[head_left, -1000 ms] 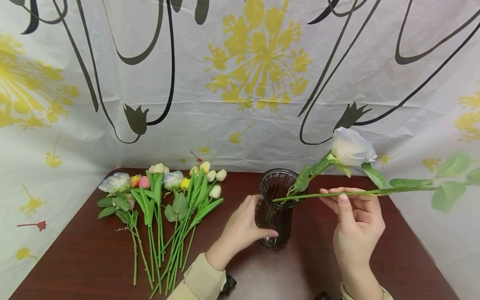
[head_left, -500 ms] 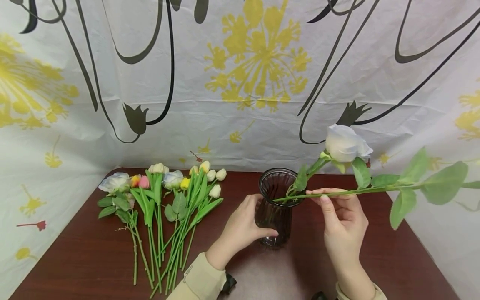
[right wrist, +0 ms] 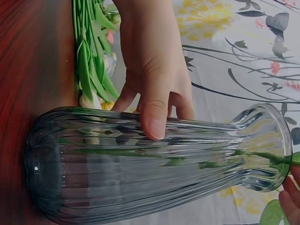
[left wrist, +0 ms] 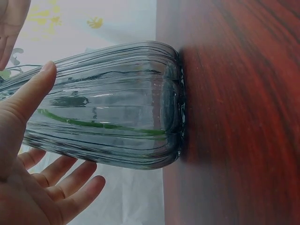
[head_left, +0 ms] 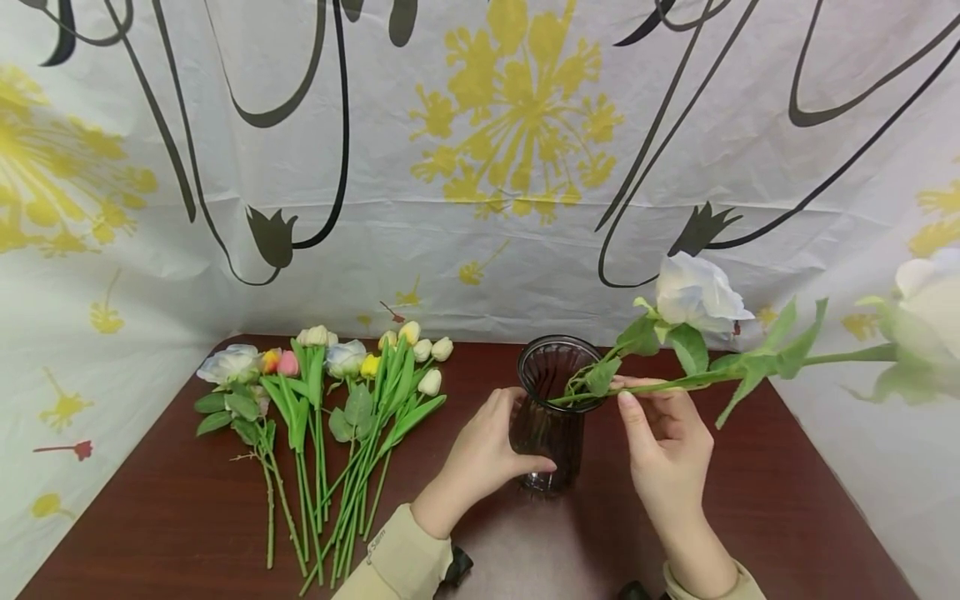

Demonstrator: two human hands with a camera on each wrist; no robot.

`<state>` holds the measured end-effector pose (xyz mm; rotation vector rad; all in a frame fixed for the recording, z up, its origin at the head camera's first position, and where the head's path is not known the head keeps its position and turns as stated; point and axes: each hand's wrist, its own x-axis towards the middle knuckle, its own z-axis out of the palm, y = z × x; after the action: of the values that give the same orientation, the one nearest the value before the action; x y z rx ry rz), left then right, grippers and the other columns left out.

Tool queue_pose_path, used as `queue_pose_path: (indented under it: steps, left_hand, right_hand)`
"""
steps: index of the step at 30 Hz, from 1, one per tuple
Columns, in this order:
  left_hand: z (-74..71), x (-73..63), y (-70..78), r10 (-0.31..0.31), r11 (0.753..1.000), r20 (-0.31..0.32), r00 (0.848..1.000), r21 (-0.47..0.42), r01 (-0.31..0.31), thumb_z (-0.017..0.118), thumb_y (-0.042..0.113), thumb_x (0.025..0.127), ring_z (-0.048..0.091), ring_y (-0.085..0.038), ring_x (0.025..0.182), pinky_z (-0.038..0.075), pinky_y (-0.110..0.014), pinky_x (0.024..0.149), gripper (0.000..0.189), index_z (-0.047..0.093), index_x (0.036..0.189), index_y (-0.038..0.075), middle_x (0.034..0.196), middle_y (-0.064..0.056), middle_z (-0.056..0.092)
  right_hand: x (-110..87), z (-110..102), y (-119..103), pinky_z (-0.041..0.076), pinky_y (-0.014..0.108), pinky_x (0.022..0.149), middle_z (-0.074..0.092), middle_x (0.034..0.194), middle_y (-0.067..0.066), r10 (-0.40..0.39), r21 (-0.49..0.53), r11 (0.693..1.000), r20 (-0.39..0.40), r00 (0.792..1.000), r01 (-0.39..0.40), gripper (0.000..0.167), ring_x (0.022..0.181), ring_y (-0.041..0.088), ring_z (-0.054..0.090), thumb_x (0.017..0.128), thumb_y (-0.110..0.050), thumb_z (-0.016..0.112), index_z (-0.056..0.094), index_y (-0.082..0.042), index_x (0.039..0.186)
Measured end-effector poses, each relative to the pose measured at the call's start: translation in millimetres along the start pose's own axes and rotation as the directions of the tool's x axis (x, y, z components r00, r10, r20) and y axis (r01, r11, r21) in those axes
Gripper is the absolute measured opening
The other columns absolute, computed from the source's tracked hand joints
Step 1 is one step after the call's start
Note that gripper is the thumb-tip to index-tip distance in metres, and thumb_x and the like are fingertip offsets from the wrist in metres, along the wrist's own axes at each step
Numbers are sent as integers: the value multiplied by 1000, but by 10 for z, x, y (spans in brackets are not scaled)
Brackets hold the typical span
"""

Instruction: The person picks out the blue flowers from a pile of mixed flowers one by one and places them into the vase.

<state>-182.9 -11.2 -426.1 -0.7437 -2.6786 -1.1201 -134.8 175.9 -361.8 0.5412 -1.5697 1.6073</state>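
At lower left lie loose flowers; my left hand grips the vase at centre, and my right hand, to its right, pinches a stem whose end is inside. Beyond, a pale rose leans out rightward before the cloth.

A: What is lost in the head view?

B: The white bloom at the right edge is blurred and cut off; the lower end of the stem pinched by the right hand is lost in the dark glass of the vase; the fingertips of the left hand are hidden behind it; the lettering on the left sleeve is too small to be read.

A: And in the wrist views?

B: In the left one, the rim is cut off by the left edge; in both, the right hand is cropped and only partly shown.
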Motion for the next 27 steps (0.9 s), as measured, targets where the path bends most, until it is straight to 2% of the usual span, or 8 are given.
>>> queue_pose_path:
  steps: [3, 6, 9, 15, 20, 24, 27]
  left_hand:
    - [-3, -2, 1, -3, 1000, 3, 1000, -4, 3, 86, 48, 64, 53, -15, 101, 48, -32, 81, 91, 44, 133, 9, 117, 0, 51]
    - [-5, -1, 2, 0, 1000, 2, 1000, -11, 0, 87, 48, 64, 53, -15, 101, 48, -33, 82, 91, 44, 133, 8, 117, 0, 51]
    - [-6, -1, 6, 3, 1000, 0, 1000, -12, -3, 87, 47, 64, 53, -16, 102, 48, -33, 82, 91, 45, 133, 7, 117, 0, 52]
    - [-11, -4, 13, -6, 1000, 4, 1000, -20, 7, 87, 46, 64, 53, -16, 102, 48, -33, 82, 90, 44, 133, 9, 117, 0, 51]
    - [-8, -1, 11, -9, 1000, 9, 1000, -30, 10, 87, 45, 65, 53, -16, 101, 48, -33, 80, 90, 43, 134, 7, 118, -1, 51]
    - [-7, 2, 10, -2, 1000, 7, 1000, -25, 2, 87, 46, 65, 53, -17, 103, 48, -33, 81, 91, 43, 135, 6, 120, -1, 51]
    - [-15, -1, 13, 0, 1000, 6, 1000, -25, 0, 87, 46, 65, 53, -17, 104, 48, -34, 82, 91, 43, 135, 6, 120, -1, 50]
  right_hand:
    - [-7, 10, -1, 47, 25, 86, 67, 99, 18, -9, -140, 990, 25, 1000, 12, 20, 100, 21, 63, 81, 25, 56, 59, 19, 100]
    - [-14, 15, -8, 46, 23, 87, 67, 97, 19, -22, -302, 953, 48, 999, 36, 23, 102, 16, 62, 79, 23, 61, 64, 12, 98]
    - [-16, 22, -15, 44, 21, 89, 67, 95, 20, -26, -367, 929, 58, 998, 46, 25, 102, 13, 62, 77, 23, 63, 67, 8, 97]
    - [-22, 39, 3, 42, 23, 90, 67, 98, 19, -64, -394, 914, 84, 994, 92, 24, 106, 15, 61, 78, 19, 65, 69, 4, 96]
    - [-37, 58, 48, 41, 32, 96, 66, 90, 18, -151, -370, 908, 146, 978, 196, 7, 109, 27, 59, 87, 3, 65, 69, 5, 93]
    - [-48, 68, 58, 40, 32, 99, 66, 94, 17, -171, -377, 898, 176, 969, 227, 20, 110, 28, 57, 94, -15, 63, 69, 4, 93]
    - [-51, 65, 67, 39, 32, 100, 66, 97, 17, -169, -380, 896, 184, 968, 229, 23, 111, 30, 57, 95, -19, 62, 68, 3, 94]
